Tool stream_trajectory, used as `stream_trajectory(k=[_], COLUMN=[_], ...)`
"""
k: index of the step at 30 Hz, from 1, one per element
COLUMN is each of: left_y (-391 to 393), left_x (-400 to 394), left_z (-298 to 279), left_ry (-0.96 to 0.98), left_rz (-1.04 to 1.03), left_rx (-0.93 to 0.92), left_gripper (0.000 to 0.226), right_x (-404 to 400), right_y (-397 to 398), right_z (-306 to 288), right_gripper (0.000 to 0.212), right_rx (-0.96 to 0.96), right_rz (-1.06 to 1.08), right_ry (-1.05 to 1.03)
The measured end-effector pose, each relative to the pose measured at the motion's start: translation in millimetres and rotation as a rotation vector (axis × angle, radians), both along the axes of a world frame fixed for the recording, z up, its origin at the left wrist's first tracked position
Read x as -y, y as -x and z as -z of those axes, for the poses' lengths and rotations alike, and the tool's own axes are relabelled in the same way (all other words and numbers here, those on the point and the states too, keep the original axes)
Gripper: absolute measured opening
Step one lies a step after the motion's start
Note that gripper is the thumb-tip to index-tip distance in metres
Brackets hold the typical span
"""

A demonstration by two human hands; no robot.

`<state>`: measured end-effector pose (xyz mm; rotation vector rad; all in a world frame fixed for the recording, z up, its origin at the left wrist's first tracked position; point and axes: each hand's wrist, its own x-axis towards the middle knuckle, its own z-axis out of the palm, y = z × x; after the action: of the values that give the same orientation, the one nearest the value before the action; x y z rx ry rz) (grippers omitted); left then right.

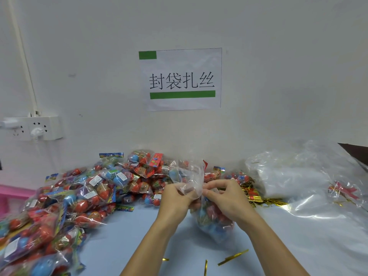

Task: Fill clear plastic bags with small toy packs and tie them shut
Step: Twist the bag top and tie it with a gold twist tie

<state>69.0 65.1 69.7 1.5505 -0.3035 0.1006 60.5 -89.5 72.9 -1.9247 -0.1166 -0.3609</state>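
a sign (pixel 182 79) on the wall reads "封袋扎丝" in black, with a green block at its top left corner and a green bar under the words. below it, on the pale blue counter (pixel 127 232), the left hand (pixel 175 202) and right hand (pixel 225 198) meet at the neck of a clear bag (pixel 214 222) that holds red and blue toys. both hands have their fingers curled, pinching the gathered plastic; the bag's loose top stands up above them and its full body rests on the counter just under the right hand. whether a tie is already on the neck is hidden by the fingers. a heap of toy packs (pixel 79 196) runs along the left side and is cut off at the left and bottom edges; their small labels are too blurred to read. gold ties (pixel 233 256) lie loose on the counter near the forearms, and a bundle of them (pixel 256 196) lies right of the hands. a pile of empty clear bags (pixel 294 176) sits at the right. a white power strip (pixel 31 128) hangs on the wall at left.
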Motion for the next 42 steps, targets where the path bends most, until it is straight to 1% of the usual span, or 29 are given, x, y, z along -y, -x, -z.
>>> stream_trajectory(k=[3,7,11,13,15,16,19,21,25,27,30,33,38,40,42], left_y=[-1.0,-2.9,-3.0,-2.8,-3.6,-4.5,-6.8,-7.3,-5.8,-4.7,-2.8,-2.3,-3.6,-3.5,-3.0], left_x=[-0.2,-4.5,-5.8,-7.3,-7.4,-6.1,0.9,3.5,5.7,7.2,9.9,13.8,14.0,11.1,8.2], left_z=[3.4,3.3,4.3,4.9,6.0,7.1,9.9,11.5,11.5,11.1,10.9,11.7,16.2,17.2,17.0], left_ry=[0.056,0.078,0.085,0.048,0.024,0.052,0.220,0.268,0.271,0.230,0.103,-0.034,-0.247,-0.322,-0.389], left_rz=[0.044,0.111,0.184,0.206,0.197,0.182,0.136,0.127,0.108,0.070,0.024,-0.034,-0.239,-0.266,-0.286], left_rx=[-0.047,-0.065,-0.060,-0.047,-0.042,-0.062,-0.173,-0.199,-0.198,-0.175,-0.076,0.076,0.467,0.599,0.693], left_gripper=[0.022,0.012,0.015,0.019,0.023,0.024,0.019,0.020,0.018,0.016,0.018,0.022,0.024,0.025,0.023], right_x=[1.9,1.4,1.6,1.5,1.3,1.2,0.2,-0.7,-1.7,-3.5,-6.3,-7.3,-6.2,-5.9,-5.8], right_y=[-0.2,-0.7,0.5,0.9,0.5,0.1,-0.9,-1.9,-3.8,-4.2,-5.3,-5.0,-2.4,-0.8,0.9], right_z=[1.9,2.6,2.7,2.5,2.6,3.0,5.0,6.5,8.9,10.0,10.5,8.9,5.3,4.0,2.6], right_gripper=[0.008,0.012,0.013,0.014,0.014,0.014,0.016,0.018,0.019,0.021,0.022,0.019,0.021,0.022,0.022], right_rx=[-0.009,0.000,0.023,0.019,0.024,0.030,0.048,0.037,0.017,0.005,-0.010,-0.013,-0.032,-0.045,-0.062], right_rz=[-0.014,-0.007,0.023,0.031,0.050,0.059,0.080,0.094,0.124,0.164,0.216,0.215,0.160,0.128,0.090], right_ry=[0.004,0.059,0.098,0.091,0.119,0.123,0.113,0.095,0.072,0.069,0.059,0.038,-0.030,-0.048,-0.080])
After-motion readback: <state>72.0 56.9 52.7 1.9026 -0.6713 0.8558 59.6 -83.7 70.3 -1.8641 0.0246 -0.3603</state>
